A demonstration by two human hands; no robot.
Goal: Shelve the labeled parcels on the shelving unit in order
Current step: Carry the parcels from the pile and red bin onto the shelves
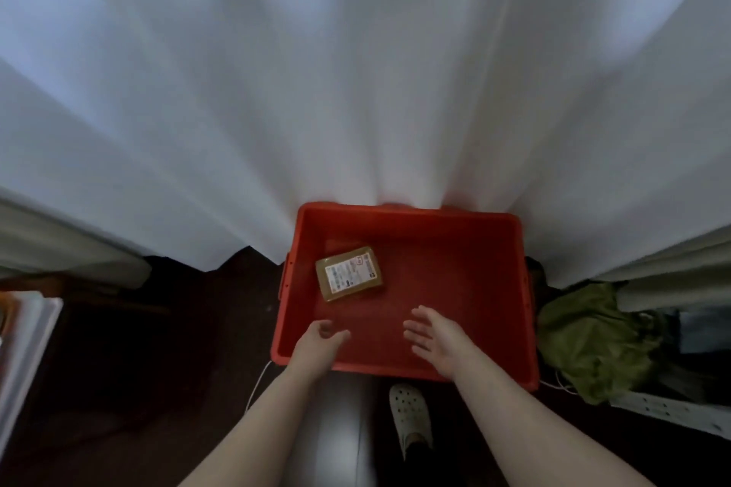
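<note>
A red plastic crate [466, 233] stands on the dark floor in front of a white curtain. One brown parcel [350, 274] with a white label lies flat in the crate's left half. Both my hands hover over the near part of the crate, below the parcel and apart from it. My left hand [322, 340] has loosely curled fingers and holds nothing. My right hand [435, 336] is spread, palm turned inward, fingers straight. No shelving unit is plainly in view.
A white curtain [356, 91] fills the upper view. An olive green bag [593, 340] lies right of the crate. White boards [23, 348] lean at the left edge. My foot in a white clog [409, 419] stands just behind the crate.
</note>
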